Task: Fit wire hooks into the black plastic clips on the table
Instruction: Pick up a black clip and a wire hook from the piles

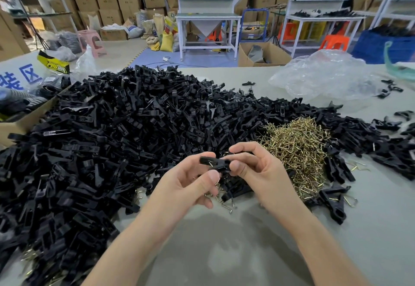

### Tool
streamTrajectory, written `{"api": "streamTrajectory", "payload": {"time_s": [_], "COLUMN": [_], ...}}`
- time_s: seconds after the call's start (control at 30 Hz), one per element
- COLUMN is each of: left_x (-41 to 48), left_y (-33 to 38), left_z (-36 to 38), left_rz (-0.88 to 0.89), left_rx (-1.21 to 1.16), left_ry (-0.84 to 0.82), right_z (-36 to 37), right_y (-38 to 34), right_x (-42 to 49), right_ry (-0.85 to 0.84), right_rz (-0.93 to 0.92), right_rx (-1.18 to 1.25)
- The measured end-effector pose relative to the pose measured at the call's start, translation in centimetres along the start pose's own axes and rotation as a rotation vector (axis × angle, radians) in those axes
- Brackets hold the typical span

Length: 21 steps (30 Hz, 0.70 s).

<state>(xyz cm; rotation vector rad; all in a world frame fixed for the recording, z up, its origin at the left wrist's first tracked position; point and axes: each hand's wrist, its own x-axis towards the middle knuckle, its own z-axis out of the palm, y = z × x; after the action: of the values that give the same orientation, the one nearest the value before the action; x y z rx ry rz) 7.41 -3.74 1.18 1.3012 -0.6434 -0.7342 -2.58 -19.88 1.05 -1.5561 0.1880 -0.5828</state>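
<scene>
Just left of the heap of wire hooks [298,148], both hands hold one black clip [215,162] level above the bench [224,252]. The left grip [188,182] has its fingers curled round the clip's left end, with the thumb underneath. The right grip [258,168] pinches the clip's right end between thumb and forefinger. A short wire hook [210,162] shows slanted on the clip's near face; how far it is seated cannot be told. The heap of black clips [134,128] spreads left of and behind the hook heap, and more clips lie on its right side. Below the hands, left of the hook heap's near edge, a few loose hooks [228,206] lie on the bench. A clear plastic bag [325,79] sits well behind the hook heap, and a cardboard box [15,126] stands far to its left
</scene>
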Motion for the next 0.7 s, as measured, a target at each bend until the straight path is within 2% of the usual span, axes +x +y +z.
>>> {"api": "streamTrajectory", "payload": {"time_s": [0.1, 0.2, 0.33, 0.5, 0.6, 0.7], "left_x": [-0.1, -0.4, -1.0, -1.9, -1.1, 0.8], "left_y": [-0.1, 0.1, 0.1, -0.5, -0.9, -0.1], "left_z": [0.4, 0.6, 0.9, 4.4, 9.2, 16.2], "left_rz": [0.087, 0.126, 0.166, 0.267, 0.291, 0.287], "left_rx": [0.132, 0.201, 0.499, 0.655, 0.673, 0.655], "left_ry": [0.065, 0.059, 0.094, 0.002, -0.064, -0.081], "right_z": [0.0, 0.0, -0.7, -4.7, -8.7, -13.0], "right_y": [0.0, -0.1, -0.7, -1.7, -3.2, -5.1], "right_x": [-0.1, -0.2, -0.8, -4.1, -7.2, -10.3], "right_ry": [-0.048, -0.081, -0.106, -0.109, 0.02, 0.333], "right_rz": [-0.003, -0.017, -0.029, 0.014, 0.006, -0.021], "right_rx": [0.033, 0.001, -0.058, -0.117, -0.139, -0.152]}}
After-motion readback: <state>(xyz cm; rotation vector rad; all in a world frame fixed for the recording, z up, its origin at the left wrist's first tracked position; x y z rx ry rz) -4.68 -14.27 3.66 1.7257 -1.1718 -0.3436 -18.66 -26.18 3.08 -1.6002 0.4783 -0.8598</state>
